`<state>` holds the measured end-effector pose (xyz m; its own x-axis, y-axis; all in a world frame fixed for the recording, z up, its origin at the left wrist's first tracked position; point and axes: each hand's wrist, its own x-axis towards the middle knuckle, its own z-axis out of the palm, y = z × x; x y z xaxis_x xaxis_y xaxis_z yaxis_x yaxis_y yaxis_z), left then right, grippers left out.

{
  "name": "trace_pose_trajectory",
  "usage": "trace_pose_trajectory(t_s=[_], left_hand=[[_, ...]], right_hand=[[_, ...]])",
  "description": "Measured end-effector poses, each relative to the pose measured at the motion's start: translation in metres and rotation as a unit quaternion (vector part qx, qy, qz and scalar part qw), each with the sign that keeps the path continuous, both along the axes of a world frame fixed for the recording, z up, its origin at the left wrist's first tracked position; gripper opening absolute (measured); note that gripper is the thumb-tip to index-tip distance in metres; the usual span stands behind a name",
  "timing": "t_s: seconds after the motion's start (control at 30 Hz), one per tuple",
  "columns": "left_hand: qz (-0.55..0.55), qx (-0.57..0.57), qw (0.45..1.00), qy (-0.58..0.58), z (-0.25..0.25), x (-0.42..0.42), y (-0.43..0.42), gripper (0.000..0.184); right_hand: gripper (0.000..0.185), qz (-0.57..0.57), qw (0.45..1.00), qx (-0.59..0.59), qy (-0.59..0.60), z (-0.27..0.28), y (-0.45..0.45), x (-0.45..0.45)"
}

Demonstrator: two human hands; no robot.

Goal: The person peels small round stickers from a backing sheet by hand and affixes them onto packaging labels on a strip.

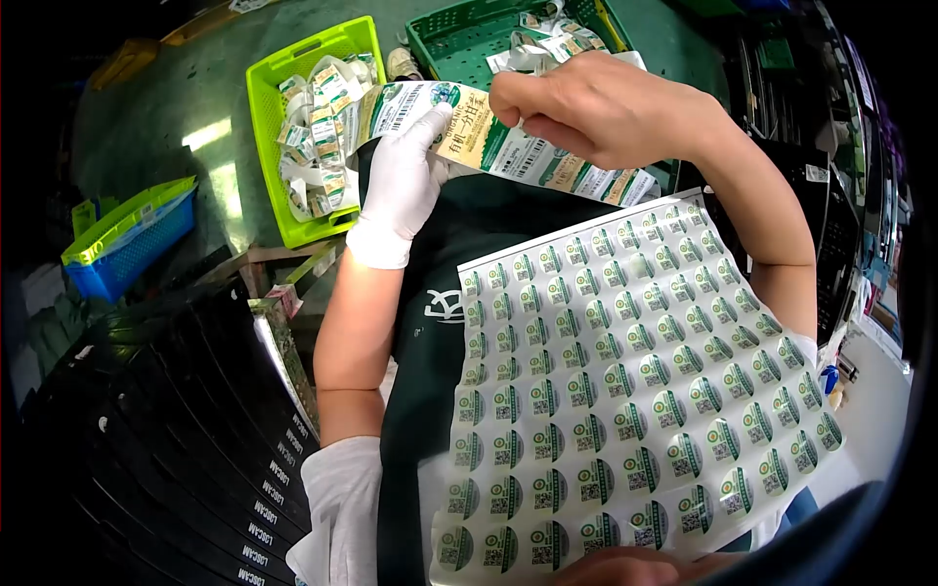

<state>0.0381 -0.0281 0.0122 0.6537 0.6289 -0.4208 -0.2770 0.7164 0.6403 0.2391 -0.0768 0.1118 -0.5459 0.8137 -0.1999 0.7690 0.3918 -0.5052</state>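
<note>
A strip of printed labels (476,135) with barcodes and green, white and yellow panels stretches across in front of my body. My left hand (403,186), in a white glove, grips it near its left part, thumb on the printed face. Bare and curled, my right hand (598,112) is over the middle of the strip with its fingers pressed together; whatever is between the fingertips is hidden. Below, a large white sheet of round green QR-code stickers (625,366) lies against my dark apron (420,391), reaching towards my right arm.
A lime-green crate (262,127) with bundled labels stands beyond my left hand. A dark green crate (440,44), also holding labels, is behind my right hand. Stacked black crates (166,439) rise at lower left. Blue and lime baskets (132,239) sit at far left.
</note>
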Motion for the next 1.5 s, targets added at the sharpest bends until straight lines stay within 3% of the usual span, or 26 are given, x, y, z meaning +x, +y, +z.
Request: trace_pose_trajectory(t_s=[0.3,0.47,0.67,0.7,0.83,0.9,0.93,0.97,1.0,1.03,1.07,1.2,1.27,1.33,1.37,1.5], left_hand=[[-0.037,-0.029,0.999,0.021,0.002,-0.002,0.003,0.036],[-0.042,0.010,0.999,-0.017,-0.003,-0.001,0.002,0.033],[-0.038,0.031,0.999,-0.022,-0.002,-0.003,0.004,0.031],[-0.031,0.031,0.999,-0.026,-0.001,-0.004,0.005,0.030],[-0.039,0.117,0.992,-0.025,-0.006,-0.013,0.015,0.032],[0.005,-0.112,0.973,-0.201,-0.004,-0.014,0.022,0.041],[-0.013,-0.041,0.961,-0.273,-0.002,-0.012,0.014,0.050],[-0.011,-0.033,0.974,-0.225,-0.001,-0.005,0.005,0.050],[-0.010,-0.025,0.984,-0.177,-0.002,0.002,-0.004,0.051],[-0.100,0.130,0.983,-0.082,-0.009,0.004,-0.014,0.052],[-0.096,0.188,0.976,-0.047,0.001,0.015,-0.024,0.047],[-0.016,0.098,0.995,-0.020,0.001,0.027,-0.024,0.035],[0.008,0.075,0.997,-0.029,0.000,0.023,-0.014,0.033],[0.016,0.059,0.997,-0.042,0.000,0.020,-0.008,0.032],[0.016,0.067,0.997,-0.025,0.003,0.020,-0.007,0.032],[0.027,0.089,0.995,-0.025,0.005,0.021,-0.007,0.032]], right_hand=[[0.017,0.027,0.998,0.011,-0.058,-0.009,0.004,-0.006],[0.022,0.009,0.994,0.002,-0.108,-0.017,0.008,-0.009],[0.058,-0.124,0.977,0.152,-0.087,-0.031,0.022,0.019],[0.048,-0.151,0.982,0.081,-0.079,-0.026,0.022,0.023],[0.035,-0.064,0.986,-0.156,0.016,-0.012,0.022,0.012],[0.031,-0.097,0.981,-0.086,0.142,-0.016,0.022,0.006],[0.028,-0.113,0.971,-0.050,0.205,-0.019,0.022,0.001],[0.027,-0.155,0.951,-0.039,0.265,-0.023,0.023,-0.006],[0.017,-0.156,0.951,-0.086,0.254,-0.016,0.031,-0.003],[0.017,-0.193,0.948,-0.070,0.244,-0.007,0.030,-0.008],[0.018,-0.217,0.947,-0.056,0.231,-0.001,0.028,-0.009],[0.021,-0.242,0.945,-0.006,0.218,0.008,0.019,0.005],[0.035,-0.198,0.971,-0.039,0.129,0.023,0.012,0.012],[0.021,-0.206,0.958,0.084,0.179,-0.008,-0.003,0.010],[0.030,-0.187,0.968,0.068,0.152,-0.012,-0.005,0.010],[0.029,-0.184,0.971,0.102,0.117,-0.018,-0.007,0.005]])
